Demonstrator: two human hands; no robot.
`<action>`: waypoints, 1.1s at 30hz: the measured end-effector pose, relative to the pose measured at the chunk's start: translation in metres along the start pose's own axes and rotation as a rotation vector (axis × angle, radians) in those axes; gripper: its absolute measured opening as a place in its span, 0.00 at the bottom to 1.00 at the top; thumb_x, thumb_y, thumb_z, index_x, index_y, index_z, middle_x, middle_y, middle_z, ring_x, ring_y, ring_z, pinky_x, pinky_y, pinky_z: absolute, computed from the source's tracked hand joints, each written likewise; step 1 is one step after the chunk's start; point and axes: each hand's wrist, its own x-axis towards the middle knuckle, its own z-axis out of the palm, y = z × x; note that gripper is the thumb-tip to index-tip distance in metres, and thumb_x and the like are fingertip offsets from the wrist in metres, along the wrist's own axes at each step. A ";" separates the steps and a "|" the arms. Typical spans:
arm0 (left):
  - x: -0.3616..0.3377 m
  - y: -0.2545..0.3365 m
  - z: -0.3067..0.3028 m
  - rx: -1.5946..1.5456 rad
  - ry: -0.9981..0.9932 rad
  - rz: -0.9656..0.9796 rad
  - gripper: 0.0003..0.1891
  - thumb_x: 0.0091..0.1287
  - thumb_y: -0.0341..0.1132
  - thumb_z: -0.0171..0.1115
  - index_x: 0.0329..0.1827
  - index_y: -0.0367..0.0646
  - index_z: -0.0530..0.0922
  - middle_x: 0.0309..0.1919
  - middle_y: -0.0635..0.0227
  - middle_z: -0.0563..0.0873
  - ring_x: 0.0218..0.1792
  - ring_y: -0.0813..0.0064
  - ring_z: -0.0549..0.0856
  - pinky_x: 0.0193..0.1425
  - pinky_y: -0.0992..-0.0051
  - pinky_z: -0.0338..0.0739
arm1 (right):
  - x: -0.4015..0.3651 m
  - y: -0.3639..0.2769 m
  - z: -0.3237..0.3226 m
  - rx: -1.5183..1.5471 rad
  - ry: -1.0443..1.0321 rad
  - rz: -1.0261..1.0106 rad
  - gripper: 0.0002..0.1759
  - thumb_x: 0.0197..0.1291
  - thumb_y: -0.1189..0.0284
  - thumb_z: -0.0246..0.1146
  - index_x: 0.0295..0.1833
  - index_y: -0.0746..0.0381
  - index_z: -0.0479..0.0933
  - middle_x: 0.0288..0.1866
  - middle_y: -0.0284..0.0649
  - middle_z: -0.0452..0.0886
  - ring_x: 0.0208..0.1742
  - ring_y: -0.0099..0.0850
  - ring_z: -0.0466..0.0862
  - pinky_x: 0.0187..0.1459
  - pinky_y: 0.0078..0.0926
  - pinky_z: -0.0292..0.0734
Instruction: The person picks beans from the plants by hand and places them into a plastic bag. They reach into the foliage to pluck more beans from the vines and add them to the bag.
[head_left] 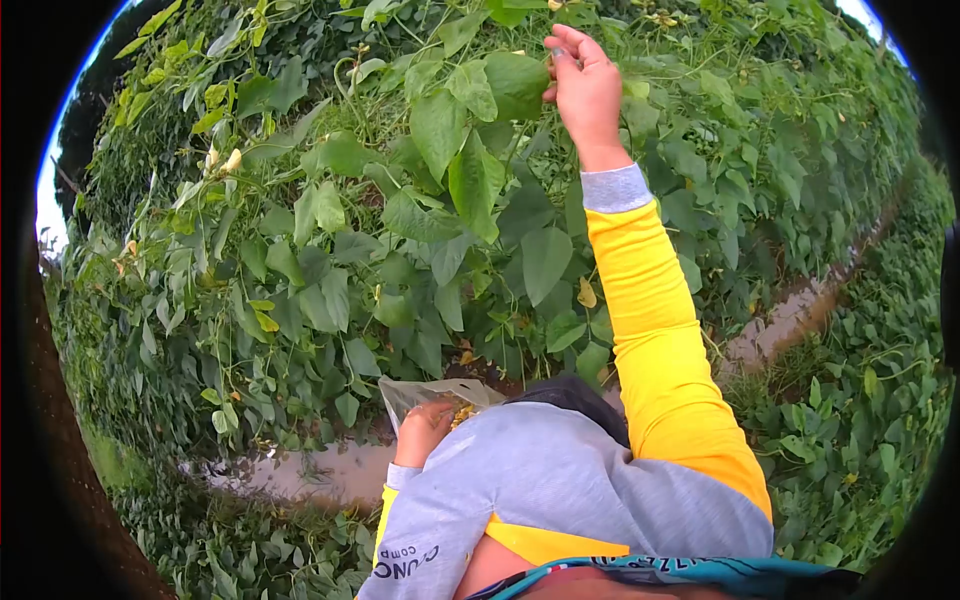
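My right hand (585,90) is stretched up into the vines, beside a broad green leaf (517,85). Its thumb and fingers are slightly curled and apart, and nothing shows between them. Just above the fingertips, at the top edge, is a small pale yellow flower (556,5). Low in front of my body, my left hand (424,432) grips the edge of a clear plastic bag (408,397). Small yellow flowers (463,413) show inside the bag; my shirt hides its lower part.
Dense climbing vines (330,250) fill the space ahead. More pale flowers (232,160) stand at the left. A muddy, wet furrow (300,472) runs below the vines and continues at the right (775,325). Low leafy plants (850,440) grow at the right.
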 end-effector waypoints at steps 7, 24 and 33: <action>-0.003 0.001 0.017 -0.033 0.054 -0.040 0.13 0.65 0.37 0.70 0.51 0.44 0.89 0.46 0.55 0.91 0.49 0.51 0.88 0.55 0.58 0.83 | 0.045 0.046 0.012 -0.245 -0.310 -0.013 0.18 0.68 0.74 0.70 0.62 0.67 0.82 0.48 0.37 0.90 0.38 0.20 0.85 0.43 0.19 0.81; -0.022 0.051 0.012 -0.078 0.307 -0.089 0.11 0.65 0.31 0.66 0.48 0.42 0.88 0.48 0.57 0.89 0.51 0.51 0.86 0.56 0.58 0.82 | 0.048 0.049 -0.009 -0.101 -0.396 -0.034 0.11 0.71 0.71 0.69 0.52 0.67 0.85 0.47 0.36 0.88 0.47 0.21 0.84 0.53 0.21 0.78; -0.033 0.025 -0.092 -0.160 0.726 -0.080 0.10 0.68 0.29 0.67 0.50 0.39 0.87 0.45 0.58 0.89 0.46 0.56 0.88 0.51 0.64 0.84 | 0.061 0.067 -0.024 -0.263 -0.308 -0.134 0.17 0.74 0.70 0.67 0.63 0.65 0.82 0.59 0.39 0.85 0.54 0.24 0.85 0.57 0.24 0.79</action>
